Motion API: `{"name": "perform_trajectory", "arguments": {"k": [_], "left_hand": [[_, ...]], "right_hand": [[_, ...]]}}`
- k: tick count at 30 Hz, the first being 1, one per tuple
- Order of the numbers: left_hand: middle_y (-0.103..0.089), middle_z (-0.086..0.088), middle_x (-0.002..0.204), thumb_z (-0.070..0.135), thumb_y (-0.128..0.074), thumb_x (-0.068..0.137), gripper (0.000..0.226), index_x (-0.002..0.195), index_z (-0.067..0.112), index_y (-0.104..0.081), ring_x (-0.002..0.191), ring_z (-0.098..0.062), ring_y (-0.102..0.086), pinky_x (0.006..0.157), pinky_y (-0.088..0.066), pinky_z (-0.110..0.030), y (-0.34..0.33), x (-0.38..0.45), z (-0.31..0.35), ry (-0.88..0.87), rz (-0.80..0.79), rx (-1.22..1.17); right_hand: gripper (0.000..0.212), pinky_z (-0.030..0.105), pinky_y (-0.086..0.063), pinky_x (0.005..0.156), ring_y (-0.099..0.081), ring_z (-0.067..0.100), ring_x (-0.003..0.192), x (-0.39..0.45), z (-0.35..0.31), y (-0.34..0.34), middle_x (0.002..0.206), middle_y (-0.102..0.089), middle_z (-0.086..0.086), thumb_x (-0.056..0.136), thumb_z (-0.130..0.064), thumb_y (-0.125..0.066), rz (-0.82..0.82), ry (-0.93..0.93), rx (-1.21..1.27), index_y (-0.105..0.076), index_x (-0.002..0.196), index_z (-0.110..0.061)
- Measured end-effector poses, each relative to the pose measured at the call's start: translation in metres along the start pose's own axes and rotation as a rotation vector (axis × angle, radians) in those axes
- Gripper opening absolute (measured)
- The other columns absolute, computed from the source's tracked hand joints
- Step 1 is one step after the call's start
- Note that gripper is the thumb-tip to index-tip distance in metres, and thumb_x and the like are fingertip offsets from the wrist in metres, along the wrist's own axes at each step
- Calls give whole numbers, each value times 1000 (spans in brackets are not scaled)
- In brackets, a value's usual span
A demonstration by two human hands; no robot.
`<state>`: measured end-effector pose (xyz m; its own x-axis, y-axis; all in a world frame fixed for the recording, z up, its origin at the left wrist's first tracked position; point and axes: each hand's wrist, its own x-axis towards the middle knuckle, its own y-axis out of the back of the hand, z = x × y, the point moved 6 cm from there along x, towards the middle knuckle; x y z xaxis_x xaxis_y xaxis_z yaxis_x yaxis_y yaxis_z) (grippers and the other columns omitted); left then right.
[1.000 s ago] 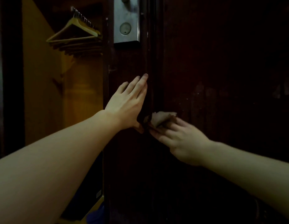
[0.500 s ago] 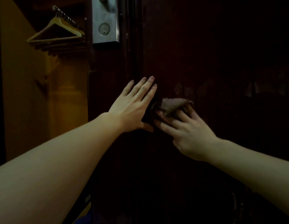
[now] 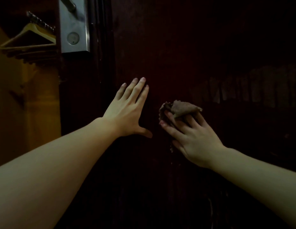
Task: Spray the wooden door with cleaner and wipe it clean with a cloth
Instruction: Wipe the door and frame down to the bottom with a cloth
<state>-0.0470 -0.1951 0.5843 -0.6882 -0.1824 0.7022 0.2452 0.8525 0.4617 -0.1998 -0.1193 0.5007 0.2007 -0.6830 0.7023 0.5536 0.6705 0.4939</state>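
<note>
Now cloth [image 3: 180,108] has moved right.

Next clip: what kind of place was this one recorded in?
Probably a hotel room entryway, though dim light makes it uncertain. The dark wooden door carries a tall metal lock plate, and beside it an open closet holds wooden hangers on a rail.
</note>
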Motion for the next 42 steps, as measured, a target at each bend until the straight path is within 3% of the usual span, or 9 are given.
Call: {"name": "perform_trajectory", "arguments": {"k": [3, 7, 12, 16, 22, 29, 34, 39, 42], "left_hand": [[28, -9, 156, 94, -46, 53, 143, 150, 10, 18, 144, -25, 26, 119, 11, -44, 2, 4, 4, -35, -9, 44], [26, -8, 157, 93, -44, 59, 138, 151, 10, 15, 145, -25, 25, 119, 10, -44, 9, 12, 16, -66, 14, 33], [29, -8, 156, 93, -43, 59, 137, 150, 12, 19, 144, -25, 27, 119, 10, -46, 13, 31, 37, -76, 28, 33], [31, -8, 155, 96, -42, 54, 141, 149, 13, 21, 143, -25, 29, 119, 10, -46, 17, 41, 40, -94, 27, 56], [19, -8, 160, 93, -38, 59, 131, 153, 16, 8, 146, -26, 20, 118, 11, -49, 28, 64, 66, -43, 131, -90], [19, -9, 159, 94, -38, 56, 131, 153, 20, 9, 146, -29, 21, 117, 11, -52, 33, 87, 85, -44, 176, -72], [22, -8, 159, 96, -31, 52, 131, 153, 24, 11, 145, -28, 23, 116, 12, -53, 41, 101, 95, -112, 167, -41], [23, -7, 159, 99, -29, 50, 133, 152, 25, 13, 145, -28, 24, 116, 12, -55, 43, 110, 102, -136, 174, -31], [22, -8, 159, 99, -26, 51, 130, 152, 27, 13, 145, -29, 24, 116, 12, -56, 42, 112, 105, -132, 192, -31]], "right_hand": [[63, 61, -19, 112, -29, 40, 140, 24, 30, 25, 160, -23, 3, 93, -50, -26, 38, -133, -28, -24, 153, -32], [64, 61, -3, 115, -8, 38, 146, 33, 48, 37, 164, 8, -4, 95, -54, -17, 51, -259, 3, 7, 153, -39], [64, 62, -9, 113, -27, 42, 139, -9, 32, 6, 162, -19, 3, 94, -50, -25, 29, -231, 18, -21, 154, -28], [64, 63, -16, 112, -31, 40, 138, -14, 49, 4, 160, -24, 3, 93, -52, -27, -15, -172, 6, -22, 153, -30], [64, 62, -4, 115, -9, 37, 145, 7, 95, 35, 163, 13, -7, 98, -55, -20, 26, -325, -1, 12, 152, -40], [65, 59, -22, 111, -26, 39, 138, -43, 80, -3, 160, -24, 4, 91, -46, -34, 109, -365, 90, -31, 151, -23], [60, 65, -24, 111, -33, 38, 135, -45, 102, 0, 159, -27, 1, 90, -48, -38, 125, -266, 36, -36, 148, -31], [60, 62, -14, 113, -21, 38, 143, -17, 158, 27, 163, -10, -3, 98, -48, -30, 171, -438, 52, -17, 154, -34], [61, 59, -15, 114, -22, 41, 142, -28, 152, 20, 163, -13, 2, 97, -46, -29, 255, -488, 62, -22, 154, -27]]}}
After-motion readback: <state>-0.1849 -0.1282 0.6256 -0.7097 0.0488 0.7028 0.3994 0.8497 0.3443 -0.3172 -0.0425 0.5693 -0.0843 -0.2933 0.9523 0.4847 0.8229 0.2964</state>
